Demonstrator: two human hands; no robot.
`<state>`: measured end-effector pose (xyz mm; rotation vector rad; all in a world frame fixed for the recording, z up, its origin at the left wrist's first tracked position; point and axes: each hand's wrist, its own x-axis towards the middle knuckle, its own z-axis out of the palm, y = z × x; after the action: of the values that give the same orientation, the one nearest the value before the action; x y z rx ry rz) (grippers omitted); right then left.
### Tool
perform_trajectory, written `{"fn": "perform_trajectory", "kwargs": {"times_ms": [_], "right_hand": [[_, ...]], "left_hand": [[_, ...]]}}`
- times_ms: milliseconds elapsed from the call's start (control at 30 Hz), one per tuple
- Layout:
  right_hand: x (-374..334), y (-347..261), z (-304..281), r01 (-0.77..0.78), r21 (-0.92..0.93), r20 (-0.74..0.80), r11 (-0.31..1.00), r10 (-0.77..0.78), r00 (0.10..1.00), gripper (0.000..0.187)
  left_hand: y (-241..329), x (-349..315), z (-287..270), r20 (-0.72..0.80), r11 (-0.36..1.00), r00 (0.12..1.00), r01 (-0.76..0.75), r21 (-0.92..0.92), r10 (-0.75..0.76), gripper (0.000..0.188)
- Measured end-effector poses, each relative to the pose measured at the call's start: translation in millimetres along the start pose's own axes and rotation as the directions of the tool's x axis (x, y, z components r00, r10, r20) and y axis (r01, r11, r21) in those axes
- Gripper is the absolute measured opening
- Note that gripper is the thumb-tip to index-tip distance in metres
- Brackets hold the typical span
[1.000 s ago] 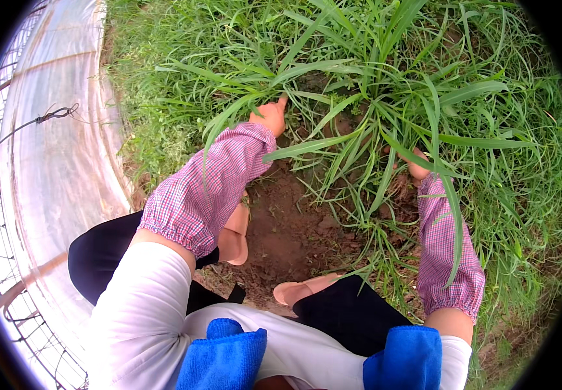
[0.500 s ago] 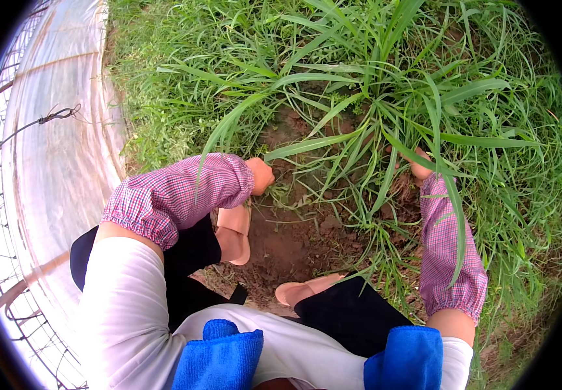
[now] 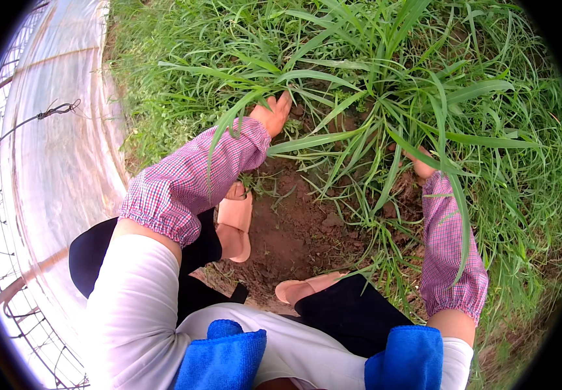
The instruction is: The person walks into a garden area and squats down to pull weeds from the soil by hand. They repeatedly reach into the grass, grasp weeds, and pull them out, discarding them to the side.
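Nearest, on the near side of the tall grass clump (image 3: 383, 116), two blue cloths (image 3: 222, 359) lie against a white top (image 3: 131, 305), with black trousers (image 3: 352, 315) just past them. Farther on, yet short of the clump, peach sandals (image 3: 235, 213) stand on the feet at the edges of a patch of bare reddish soil (image 3: 287, 237). Checked pink sleeves (image 3: 187, 179) cover both forearms, one reaching to each side of the clump. The right grip, a bare hand (image 3: 422, 168), is at the clump's near right side, partly behind its leaves; whether it is closed on any stems I cannot tell. Slightly farther out, left of the clump, the left grip (image 3: 273, 117) reaches fingers forward into the low grass (image 3: 183, 104), a long blade arching over its wrist; whether it pinches anything I cannot tell. Well left of the clump is clear plastic sheeting (image 3: 66, 169), and more grass spreads beyond it.
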<state>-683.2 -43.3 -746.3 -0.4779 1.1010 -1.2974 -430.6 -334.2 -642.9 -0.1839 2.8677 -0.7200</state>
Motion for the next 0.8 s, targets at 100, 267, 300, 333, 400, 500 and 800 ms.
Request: {"fn": "perform_trajectory", "kwargs": {"times_ms": [100,267,300,333,400,500,800], "right_hand": [[0.9,-8.8,2.7,-0.018,-0.147,0.037,0.989,0.023,0.999,0.037],[-8.6,-23.9,12.1,-0.047,-0.196,-0.078,0.979,0.033,0.996,0.023],[-7.7,-28.4,16.2,-0.045,-0.195,-0.074,0.98,0.031,0.997,0.023],[-8.5,-31.3,17.3,-0.039,-0.247,-0.07,0.968,0.022,0.997,0.024],[-7.8,-33.3,16.2,-0.032,-0.298,-0.065,0.954,0.013,0.998,0.025],[-8.7,-26.5,10.9,-0.036,-0.295,-0.07,0.955,0.016,0.997,0.025],[-8.1,-13.8,4.5,-0.038,-0.29,-0.082,0.956,0.015,0.997,0.028]], "left_hand": [[10.9,13.8,7.1,0.098,0.987,0.985,0.133,0.094,-0.142,0.037],[25.6,43.0,-9.4,0.474,0.984,0.865,0.108,0.144,-0.164,0.038],[25.3,43.9,-8.3,0.498,0.978,0.842,0.171,0.122,-0.209,0.038],[26.9,42.8,-5.3,0.545,0.971,0.806,0.224,0.084,-0.233,0.038],[23.3,34.0,1.8,0.482,0.963,0.836,0.259,0.071,-0.261,0.038],[12.5,39.6,4.3,0.534,0.959,0.813,0.284,-0.013,-0.234,0.035],[-0.9,57.8,-22.6,0.497,0.958,0.853,0.255,-0.133,-0.158,0.017]]}}
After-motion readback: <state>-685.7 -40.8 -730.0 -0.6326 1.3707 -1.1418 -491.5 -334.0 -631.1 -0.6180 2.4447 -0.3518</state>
